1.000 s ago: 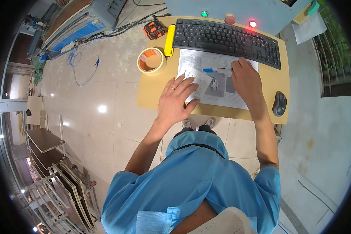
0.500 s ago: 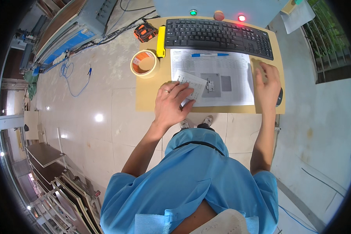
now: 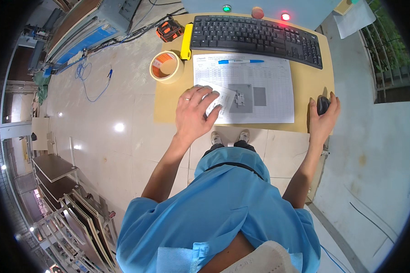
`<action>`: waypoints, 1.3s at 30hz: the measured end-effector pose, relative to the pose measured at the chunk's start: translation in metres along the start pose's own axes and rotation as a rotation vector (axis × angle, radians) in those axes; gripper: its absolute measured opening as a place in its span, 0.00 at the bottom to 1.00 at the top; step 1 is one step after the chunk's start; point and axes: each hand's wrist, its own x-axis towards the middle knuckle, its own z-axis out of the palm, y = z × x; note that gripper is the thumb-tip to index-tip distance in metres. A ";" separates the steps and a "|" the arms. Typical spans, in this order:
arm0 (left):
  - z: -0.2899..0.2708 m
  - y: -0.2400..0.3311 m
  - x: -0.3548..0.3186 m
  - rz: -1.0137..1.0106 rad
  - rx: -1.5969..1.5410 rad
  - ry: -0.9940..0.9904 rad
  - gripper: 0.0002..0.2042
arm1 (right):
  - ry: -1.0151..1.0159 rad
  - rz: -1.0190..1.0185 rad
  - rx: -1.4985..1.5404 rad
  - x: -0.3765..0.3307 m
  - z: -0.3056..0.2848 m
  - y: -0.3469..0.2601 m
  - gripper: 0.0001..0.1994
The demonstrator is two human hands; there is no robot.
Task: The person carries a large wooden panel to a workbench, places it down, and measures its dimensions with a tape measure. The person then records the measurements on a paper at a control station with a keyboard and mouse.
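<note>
Pale glossy tiles cover the floor [image 3: 123, 109], and a tan table [image 3: 310, 82] stands against a blue-grey panel with green and red lights. Near the table's right edge sits a small, dark, rounded mouse [image 3: 323, 104], its upper part showing between the thumb and the other fingers of the right hand [image 3: 324, 120]; whether they press on it cannot be told. By the left hand [image 3: 195, 111], whose fingers are slightly bent and spread, a white slip [image 3: 224, 98] with faint print lies over the left part of a printed sheet [image 3: 275, 107]. At the lower left, a metal rack [image 3: 64, 230] has brown panels [image 3: 84, 223] standing in it, side by side. The mouse's long axis runs away from the person, its far end toward the keyboard [image 3: 259, 38]. The slip lies askew to the sheet; the hand hides too much of it to tell its long axis. Across the top of the sheet, a blue-and-white pen [image 3: 240, 61] lies lengthwise from left to right, near the keyboard.
</note>
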 end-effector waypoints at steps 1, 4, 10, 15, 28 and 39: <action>0.000 0.001 0.001 -0.005 0.011 -0.002 0.17 | -0.024 0.019 0.032 0.001 0.002 0.004 0.33; 0.000 0.004 0.002 -0.034 0.037 -0.009 0.17 | -0.026 0.035 0.125 0.000 0.006 0.014 0.32; -0.002 0.009 0.001 -0.057 0.030 -0.039 0.17 | 0.047 -0.120 0.173 -0.004 0.005 0.025 0.31; 0.000 0.006 0.000 -0.023 0.029 0.012 0.17 | -0.038 -0.079 0.129 -0.011 0.004 0.018 0.27; 0.002 0.001 -0.012 0.054 -0.003 0.136 0.13 | -0.004 -0.035 0.119 -0.016 0.012 0.019 0.24; 0.006 0.003 -0.014 -0.005 0.010 0.149 0.10 | -0.011 -0.067 0.124 -0.018 0.012 0.022 0.25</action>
